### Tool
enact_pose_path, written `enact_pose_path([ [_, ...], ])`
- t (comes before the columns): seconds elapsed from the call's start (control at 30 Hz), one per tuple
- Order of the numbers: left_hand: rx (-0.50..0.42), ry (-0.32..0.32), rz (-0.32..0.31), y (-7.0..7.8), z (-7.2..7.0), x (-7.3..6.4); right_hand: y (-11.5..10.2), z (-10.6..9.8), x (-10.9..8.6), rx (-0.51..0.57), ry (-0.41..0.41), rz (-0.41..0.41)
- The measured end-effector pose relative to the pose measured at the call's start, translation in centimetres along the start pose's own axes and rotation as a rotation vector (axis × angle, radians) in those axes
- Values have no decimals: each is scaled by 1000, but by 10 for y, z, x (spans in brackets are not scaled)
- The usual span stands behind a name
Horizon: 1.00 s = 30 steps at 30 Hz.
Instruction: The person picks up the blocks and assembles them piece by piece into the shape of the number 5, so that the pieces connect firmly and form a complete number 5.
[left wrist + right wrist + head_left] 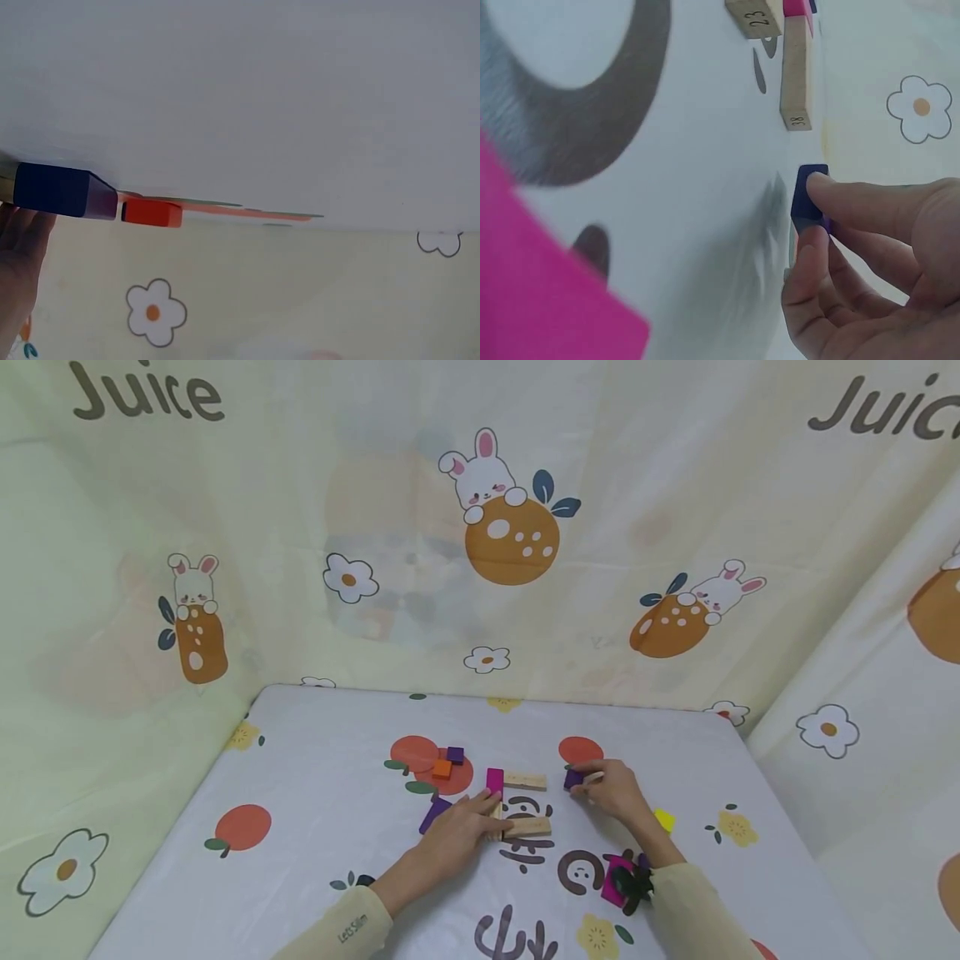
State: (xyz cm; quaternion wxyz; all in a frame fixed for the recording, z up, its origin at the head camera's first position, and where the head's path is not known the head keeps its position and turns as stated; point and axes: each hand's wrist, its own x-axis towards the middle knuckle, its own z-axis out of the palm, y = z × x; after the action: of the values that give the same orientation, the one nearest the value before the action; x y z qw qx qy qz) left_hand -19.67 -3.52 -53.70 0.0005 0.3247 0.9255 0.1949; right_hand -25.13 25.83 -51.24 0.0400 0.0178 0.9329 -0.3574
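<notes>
My right hand (618, 793) pinches a small dark purple block (808, 196) between thumb and fingers, close to the table. To its left, in the head view, a far wooden block (525, 781) and a near wooden block (532, 826) lie roughly parallel, apart from each other. A pink block (494, 776) adjoins the far one's left end. My left hand (457, 835) reaches in from the left with extended fingers, touching the pink block and the near wooden block's left end. More wood shows between these, partly hidden by the hand.
A purple block (434, 815) lies left of the left hand. An orange block (442, 769) and a purple cube (455, 756) are farther back. By the right forearm are a yellow block (664, 819), a pink block (615, 885) and a dark green object (633, 883).
</notes>
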Motion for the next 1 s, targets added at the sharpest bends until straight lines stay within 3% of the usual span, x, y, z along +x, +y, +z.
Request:
enact_pose_path([
  [0.3, 10, -7, -19, -1, 0, -2, -7, 12, 3, -13, -71, -19],
  [1.0, -21, -6, -23, 1, -1, 0, -11, 21, 6, -5, -65, -75],
])
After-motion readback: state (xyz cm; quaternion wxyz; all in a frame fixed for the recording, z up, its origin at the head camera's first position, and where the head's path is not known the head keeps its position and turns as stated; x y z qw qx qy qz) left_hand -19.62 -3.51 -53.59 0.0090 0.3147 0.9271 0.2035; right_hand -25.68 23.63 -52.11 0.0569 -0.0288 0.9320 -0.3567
